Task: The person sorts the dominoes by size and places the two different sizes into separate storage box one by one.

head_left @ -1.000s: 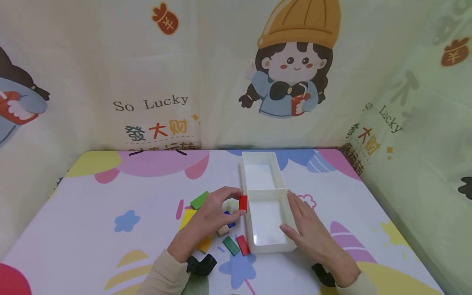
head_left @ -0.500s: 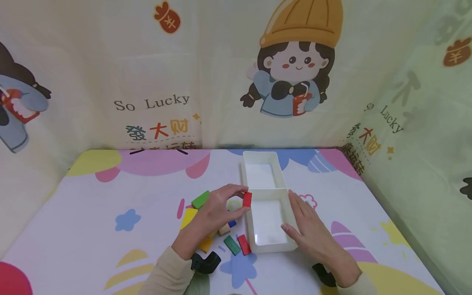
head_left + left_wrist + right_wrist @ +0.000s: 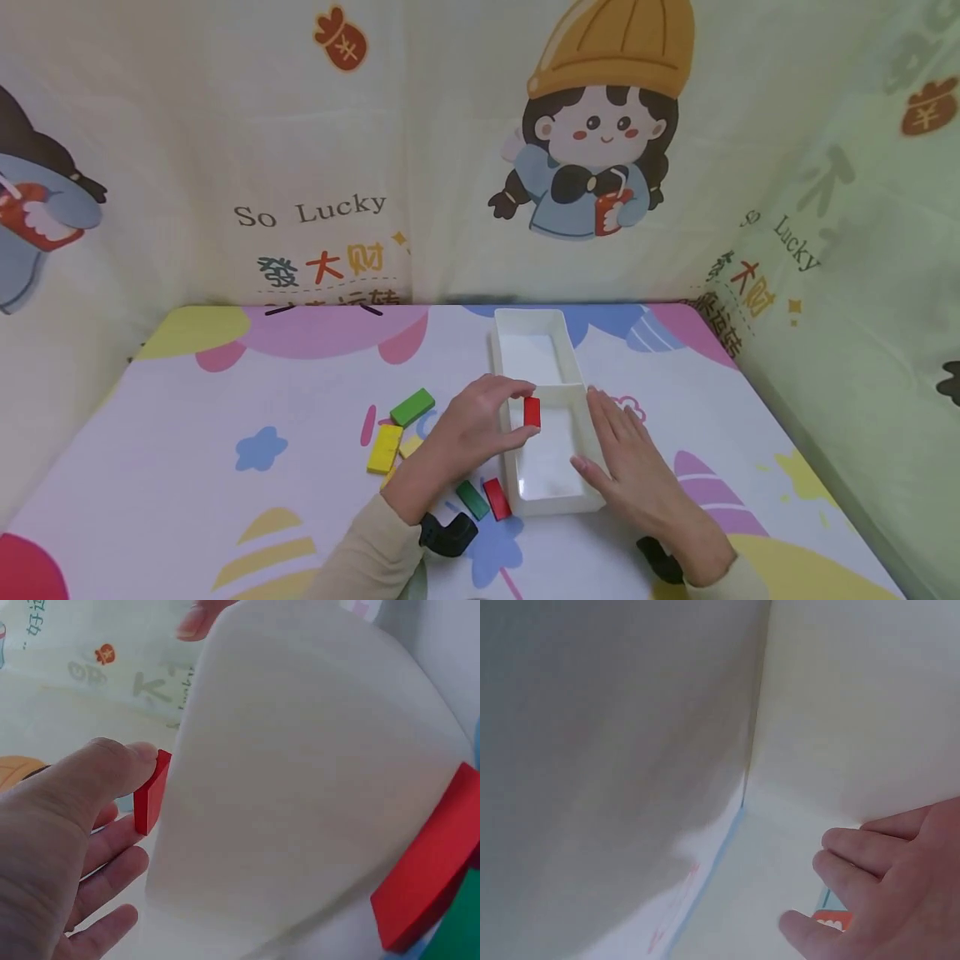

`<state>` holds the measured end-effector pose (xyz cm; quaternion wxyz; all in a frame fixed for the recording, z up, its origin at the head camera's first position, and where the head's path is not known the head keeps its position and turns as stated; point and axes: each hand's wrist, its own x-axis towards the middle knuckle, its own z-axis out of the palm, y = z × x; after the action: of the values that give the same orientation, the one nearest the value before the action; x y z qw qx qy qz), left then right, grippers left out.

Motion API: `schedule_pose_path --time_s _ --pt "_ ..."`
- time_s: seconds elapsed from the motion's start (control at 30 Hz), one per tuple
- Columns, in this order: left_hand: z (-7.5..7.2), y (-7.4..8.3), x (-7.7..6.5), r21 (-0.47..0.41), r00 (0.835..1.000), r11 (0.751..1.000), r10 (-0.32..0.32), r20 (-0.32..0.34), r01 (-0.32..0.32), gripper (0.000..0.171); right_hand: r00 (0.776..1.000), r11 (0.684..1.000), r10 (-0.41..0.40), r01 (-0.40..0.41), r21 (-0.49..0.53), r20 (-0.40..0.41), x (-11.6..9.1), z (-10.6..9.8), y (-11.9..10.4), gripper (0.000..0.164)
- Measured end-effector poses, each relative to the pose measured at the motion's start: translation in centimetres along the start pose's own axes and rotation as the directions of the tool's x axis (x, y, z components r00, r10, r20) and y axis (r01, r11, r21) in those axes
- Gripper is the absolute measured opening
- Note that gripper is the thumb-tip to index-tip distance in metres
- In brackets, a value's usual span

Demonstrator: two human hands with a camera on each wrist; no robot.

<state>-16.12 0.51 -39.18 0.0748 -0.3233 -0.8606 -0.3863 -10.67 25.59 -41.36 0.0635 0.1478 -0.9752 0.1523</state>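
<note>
Between thumb and fingertips, my left hand (image 3: 472,425) pinches a small red block (image 3: 532,412) above the near compartment of a white two-compartment box (image 3: 555,505). In the left wrist view the red block (image 3: 152,793) shows beside the box's pale outer wall (image 3: 300,780). My right hand (image 3: 637,467) lies along the box's right side with fingers straight, the thumb over the rim. The right wrist view shows those fingers (image 3: 855,855) against the wall. No blocks show inside either compartment.
Left of the box lie a second red block (image 3: 497,498), a dark green block (image 3: 472,500), a light green block (image 3: 412,407) and a yellow block (image 3: 385,448). My left forearm partly covers more yellow pieces. A printed cloth wall (image 3: 450,167) rises behind the table.
My left hand has carried the red block rightward, from beside the box's left wall to over the near compartment. The right hand has stayed at the box's side.
</note>
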Motion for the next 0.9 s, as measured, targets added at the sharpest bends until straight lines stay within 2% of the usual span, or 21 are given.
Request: schedule_pose_path --time_s 0.1,0.3,0.6,0.9 --pt "0.5 0.3 0.4 0.066 1.0 0.998 0.007 -0.001 -0.007 0.05 1.0 0.999 -0.012 0.012 -0.048 0.002 0.1 -0.1 -0.1 0.087" --pt "1.0 0.7 1.2 0.145 1.0 0.989 0.02 0.002 -0.02 0.049 0.999 0.994 -0.039 0.038 -0.102 -0.006 0.1 -0.3 -0.1 0.087" --pt "1.9 1.6 2.4 0.21 0.999 0.978 -0.009 0.041 0.0 0.048 0.999 0.997 -0.039 0.038 -0.067 -0.012 0.0 -0.2 0.0 0.085" --pt "3.5 2.0 3.2 0.29 0.998 0.956 -0.045 0.032 0.034 0.051 1.0 0.999 -0.019 0.019 -0.037 0.0 -0.1 -0.2 0.0 0.085"
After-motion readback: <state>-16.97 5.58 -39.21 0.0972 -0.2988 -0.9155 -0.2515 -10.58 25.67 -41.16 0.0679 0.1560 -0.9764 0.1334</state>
